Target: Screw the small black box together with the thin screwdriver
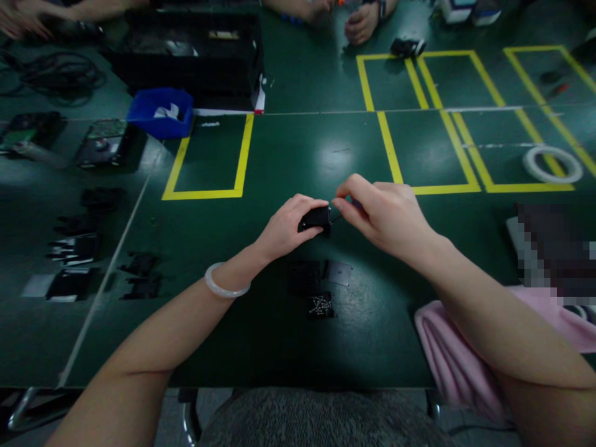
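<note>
My left hand (291, 226) grips a small black box-shaped part (317, 216) between thumb and fingers, just above the green table. Small bright spots, like screw heads, show on its edges. My right hand (384, 211) is closed in a pinch on what looks like a screwdriver (337, 218); most of it is hidden in the fingers. Its thin dark shaft meets or nearly meets the right end of the part. Below my hands lie a flat black piece (303, 277), a thin dark plate (339, 274) and a small black tray of loose silver screws (321, 306).
Several black parts (74, 249) lie at left. Farther back are a blue bin (161, 115), a large black case (186, 74) and circuit-board units (105, 143). On the right sit a white tape ring (552, 164) and pink cloth (459, 354). Other people's hands (362, 25) are across the table.
</note>
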The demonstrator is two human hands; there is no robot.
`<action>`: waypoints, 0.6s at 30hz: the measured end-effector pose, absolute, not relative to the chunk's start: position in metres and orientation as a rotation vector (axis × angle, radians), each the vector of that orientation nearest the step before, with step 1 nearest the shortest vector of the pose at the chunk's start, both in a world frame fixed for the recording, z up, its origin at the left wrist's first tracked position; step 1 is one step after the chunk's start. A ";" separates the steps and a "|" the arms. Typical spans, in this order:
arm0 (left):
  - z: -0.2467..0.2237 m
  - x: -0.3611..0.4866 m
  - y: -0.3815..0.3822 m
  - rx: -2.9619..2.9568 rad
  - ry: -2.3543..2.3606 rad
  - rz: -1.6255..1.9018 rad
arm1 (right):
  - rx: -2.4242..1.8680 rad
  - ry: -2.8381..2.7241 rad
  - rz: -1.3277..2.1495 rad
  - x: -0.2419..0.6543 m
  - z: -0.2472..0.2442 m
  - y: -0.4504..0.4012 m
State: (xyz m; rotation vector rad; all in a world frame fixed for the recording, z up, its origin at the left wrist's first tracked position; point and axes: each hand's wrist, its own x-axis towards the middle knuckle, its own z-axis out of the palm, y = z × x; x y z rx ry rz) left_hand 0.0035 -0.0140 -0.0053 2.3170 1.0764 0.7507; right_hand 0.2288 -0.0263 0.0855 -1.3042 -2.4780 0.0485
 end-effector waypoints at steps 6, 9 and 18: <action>-0.005 0.003 -0.014 2.319 1.066 0.755 | -1.312 -2.469 0.043 0.229 0.084 -0.025; -0.006 0.003 -0.014 2.327 1.062 0.752 | -1.306 -2.470 0.015 0.230 0.084 -0.025; -0.005 0.004 -0.014 2.331 1.069 0.748 | -1.294 -2.476 0.004 0.230 0.085 -0.026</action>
